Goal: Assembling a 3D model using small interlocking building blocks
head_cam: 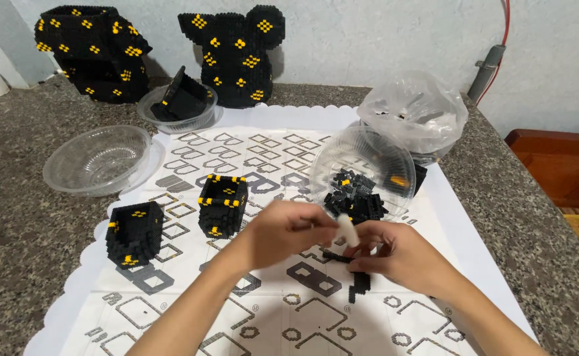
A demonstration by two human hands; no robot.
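We see both hands meeting over a printed instruction sheet [190,310] spread on the speckled stone desk [12,250]. The left hand [283,232] is curled closed, its fingertips pinching a small white tool [346,231] that stands between the two hands. The right hand [398,254] is also curled, fingers bent down around a thin strip of black bricks [337,257] that lies on the sheet just beneath it; a second short black piece [360,285] lies on the sheet just below that hand. Just beyond the hands a clear plastic bowl [332,158] is tilted on its side, with a heap of loose black bricks [357,196] in it. Behind it sits a crumpled clear plastic bag [415,109]. To the left on the sheet stand two open-topped black and yellow brick boxes, one nearer the edge [134,234] and one nearer the middle [223,204]. An empty clear bowl [98,158] rests on the desk farther left, and another bowl [179,109] holds a black brick part. Two large black and yellow brick builds [95,49] [237,56] stand against the wall.
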